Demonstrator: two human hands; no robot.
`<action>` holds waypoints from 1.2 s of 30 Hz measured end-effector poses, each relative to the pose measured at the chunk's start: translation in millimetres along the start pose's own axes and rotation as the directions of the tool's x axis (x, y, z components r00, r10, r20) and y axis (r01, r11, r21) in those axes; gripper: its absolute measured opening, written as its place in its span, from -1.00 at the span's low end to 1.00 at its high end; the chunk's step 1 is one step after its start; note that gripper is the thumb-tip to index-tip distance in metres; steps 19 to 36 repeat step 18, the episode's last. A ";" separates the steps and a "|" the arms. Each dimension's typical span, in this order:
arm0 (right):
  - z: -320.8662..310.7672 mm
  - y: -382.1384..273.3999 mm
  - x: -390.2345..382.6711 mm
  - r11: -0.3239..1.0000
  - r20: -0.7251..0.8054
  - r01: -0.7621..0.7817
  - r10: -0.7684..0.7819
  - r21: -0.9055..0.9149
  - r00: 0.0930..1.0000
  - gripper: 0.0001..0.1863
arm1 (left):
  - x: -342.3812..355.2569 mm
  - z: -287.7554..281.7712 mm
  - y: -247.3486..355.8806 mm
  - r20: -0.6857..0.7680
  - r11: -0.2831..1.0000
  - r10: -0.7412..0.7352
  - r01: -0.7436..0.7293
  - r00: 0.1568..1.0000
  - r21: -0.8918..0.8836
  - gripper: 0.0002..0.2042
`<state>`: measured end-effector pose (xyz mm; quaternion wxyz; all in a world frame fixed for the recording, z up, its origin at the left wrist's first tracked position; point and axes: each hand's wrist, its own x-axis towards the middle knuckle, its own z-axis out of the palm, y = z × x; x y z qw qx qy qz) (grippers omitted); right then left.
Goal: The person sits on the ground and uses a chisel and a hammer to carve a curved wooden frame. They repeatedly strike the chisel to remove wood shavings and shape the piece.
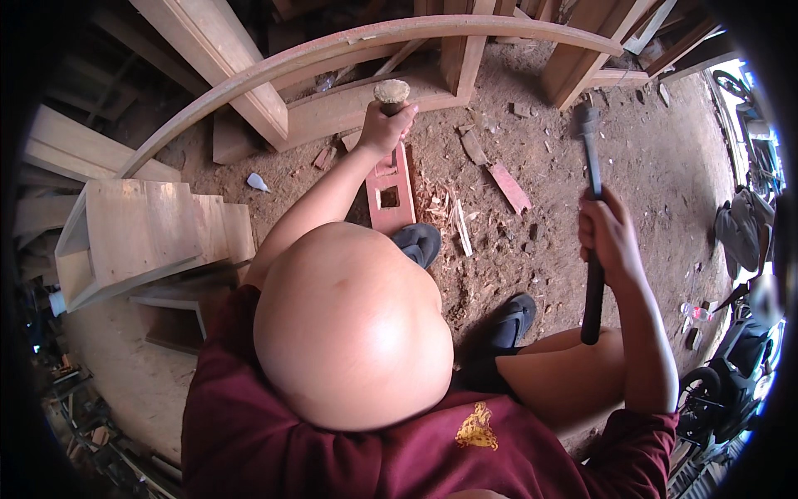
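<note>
My left hand (386,131) is wrapped round the handle of a chisel (391,91), whose pale, worn butt faces up. The chisel's blade is hidden behind the hand. Beneath it lies a reddish wooden board (391,219) with rectangular holes cut in it, its near end beside my sandalled foot (420,241). Off to the right, my right hand (611,237) grips a hammer (593,162) by its dark handle. The hammer's head is raised at the far end, apart from the chisel.
Wood chips (436,204) litter the dirt floor right of the board, near a loose reddish offcut (509,188). A long curved timber (357,38) and framed beams stand at the far side. Stacked wooden boxes (137,224) are at left, a motorcycle (736,366) at right.
</note>
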<state>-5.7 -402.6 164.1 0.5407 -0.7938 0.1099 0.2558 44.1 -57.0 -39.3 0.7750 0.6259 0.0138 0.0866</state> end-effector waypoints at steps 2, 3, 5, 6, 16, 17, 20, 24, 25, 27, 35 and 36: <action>12.7 10.2 8.8 0.956 0.051 -0.041 0.058 -0.289 0.997 -0.75 | -0.3 0.9 1.5 -0.003 1.000 -0.008 0.008 1.000 0.018 -0.76; 17.8 13.6 11.9 0.934 0.178 0.003 0.064 -0.356 0.982 -0.63 | -1.6 2.4 0.9 -0.004 1.000 -0.001 0.001 1.000 0.025 -0.75; 38.0 1.0 -0.9 0.877 0.240 0.182 -0.080 -0.445 0.968 -0.52 | -1.7 0.9 -0.9 0.002 0.999 0.012 -0.012 1.000 0.043 -0.74; 46.3 -11.4 -6.9 0.837 0.262 0.296 -0.191 -0.460 0.946 -0.50 | -2.9 1.4 -3.7 0.016 0.999 0.017 -0.018 1.000 0.047 -0.73; 119.1 -91.2 23.5 0.219 -0.113 0.882 -0.975 -0.416 0.189 -0.42 | -10.1 -2.1 -8.4 0.015 0.987 0.090 -0.091 0.996 0.136 -0.73; 130.0 -80.8 28.8 0.488 0.018 0.764 -0.838 -0.422 0.545 -0.34 | -11.4 -5.6 -7.9 0.020 0.993 0.059 -0.061 0.998 0.105 -0.75; 137.0 -71.5 31.7 0.641 0.137 0.541 -0.568 -0.544 0.812 -0.25 | -8.5 -2.9 -3.3 0.038 0.997 0.035 -0.037 0.999 0.068 -0.77; 137.0 -71.5 31.7 0.641 0.137 0.541 -0.568 -0.544 0.812 -0.25 | -8.5 -2.9 -3.3 0.038 0.997 0.035 -0.037 0.999 0.068 -0.77; 137.0 -71.5 31.7 0.641 0.137 0.541 -0.568 -0.544 0.812 -0.25 | -8.5 -2.9 -3.3 0.038 0.997 0.035 -0.037 0.999 0.068 -0.77; 137.0 -71.5 31.7 0.641 0.137 0.541 -0.568 -0.544 0.812 -0.25 | -8.5 -2.9 -3.3 0.038 0.997 0.035 -0.037 0.999 0.068 -0.77; 137.0 -71.5 31.7 0.641 0.137 0.541 -0.568 -0.544 0.812 -0.25 | -8.5 -2.9 -3.3 0.038 0.997 0.035 -0.037 0.999 0.068 -0.77; 137.0 -71.5 31.7 0.641 0.137 0.541 -0.568 -0.544 0.812 -0.25 | -8.5 -2.9 -3.3 0.038 0.997 0.035 -0.037 0.999 0.068 -0.77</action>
